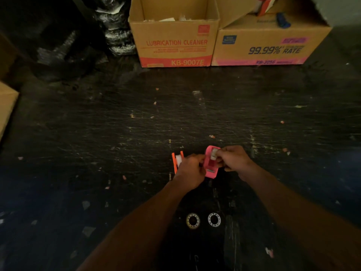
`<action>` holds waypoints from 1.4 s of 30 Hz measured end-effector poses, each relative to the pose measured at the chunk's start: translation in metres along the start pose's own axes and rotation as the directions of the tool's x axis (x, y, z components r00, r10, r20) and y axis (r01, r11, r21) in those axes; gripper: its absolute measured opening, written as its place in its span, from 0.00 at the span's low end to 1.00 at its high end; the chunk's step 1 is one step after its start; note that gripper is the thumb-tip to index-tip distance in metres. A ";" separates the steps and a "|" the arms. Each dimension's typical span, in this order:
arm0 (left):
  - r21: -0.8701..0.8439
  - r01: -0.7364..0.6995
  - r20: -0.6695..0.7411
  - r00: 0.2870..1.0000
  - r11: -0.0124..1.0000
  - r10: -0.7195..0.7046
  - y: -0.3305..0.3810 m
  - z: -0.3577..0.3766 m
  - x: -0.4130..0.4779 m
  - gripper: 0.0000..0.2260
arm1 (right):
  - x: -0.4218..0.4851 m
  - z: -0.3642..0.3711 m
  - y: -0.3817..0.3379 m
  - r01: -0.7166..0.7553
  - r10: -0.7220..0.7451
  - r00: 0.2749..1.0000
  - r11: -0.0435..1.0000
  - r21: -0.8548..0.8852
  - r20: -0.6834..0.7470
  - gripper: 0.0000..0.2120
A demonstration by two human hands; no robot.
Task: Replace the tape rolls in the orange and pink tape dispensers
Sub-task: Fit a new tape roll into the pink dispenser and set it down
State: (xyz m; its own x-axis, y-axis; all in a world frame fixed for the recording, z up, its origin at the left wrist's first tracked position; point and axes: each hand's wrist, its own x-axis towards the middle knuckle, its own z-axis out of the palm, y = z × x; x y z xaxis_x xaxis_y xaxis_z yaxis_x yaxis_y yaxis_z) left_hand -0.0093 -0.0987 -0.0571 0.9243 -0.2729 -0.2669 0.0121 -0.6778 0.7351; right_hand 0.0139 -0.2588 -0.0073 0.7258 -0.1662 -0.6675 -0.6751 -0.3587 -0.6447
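The pink tape dispenser (210, 163) is held just above the dark table, between both hands. My left hand (190, 170) grips its left side. My right hand (232, 158) pinches a whitish tape roll (214, 154) at the top of the pink dispenser. An orange tape dispenser (176, 160) with a white roll in it lies on the table just left of my left hand, partly hidden by it. Two tape rolls lie flat nearer to me: a yellowish roll (193, 220) and a white roll (214, 219).
The scratched black table (117, 133) carries small paper scraps. Two open cardboard boxes stand at the back: one marked LUBRICATION CLEANER (174, 44) and one marked 99.99% RATE (269, 47). Another box corner (6, 106) juts in at the left edge. Black wrapped bundles (115, 26) sit at the back left.
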 end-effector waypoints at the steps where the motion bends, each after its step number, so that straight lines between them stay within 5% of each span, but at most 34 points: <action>1: 0.000 -0.006 -0.001 1.000 1.000 0.006 0.000 0.000 0.000 0.19 | 0.001 -0.003 0.000 0.001 -0.001 1.000 1.000 0.003 -0.005 0.07; 16: -0.036 0.029 0.003 1.000 0.999 -0.029 0.005 0.000 0.002 0.20 | -0.003 -0.015 0.012 0.070 -0.061 0.993 0.994 -0.082 0.106 0.04; 42: 0.007 0.035 0.050 0.998 0.999 -0.035 0.008 0.000 -0.002 0.21 | 0.011 0.005 0.016 -0.010 -0.003 0.997 0.984 -0.176 -0.076 0.06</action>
State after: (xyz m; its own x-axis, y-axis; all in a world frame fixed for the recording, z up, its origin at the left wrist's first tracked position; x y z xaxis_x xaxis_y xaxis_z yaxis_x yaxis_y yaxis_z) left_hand -0.0108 -0.1037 -0.0510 0.9029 -0.2830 -0.3234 0.0413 -0.6919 0.7208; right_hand 0.0105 -0.2618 -0.0273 0.7360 -0.2339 -0.6353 -0.6485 -0.5131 -0.5623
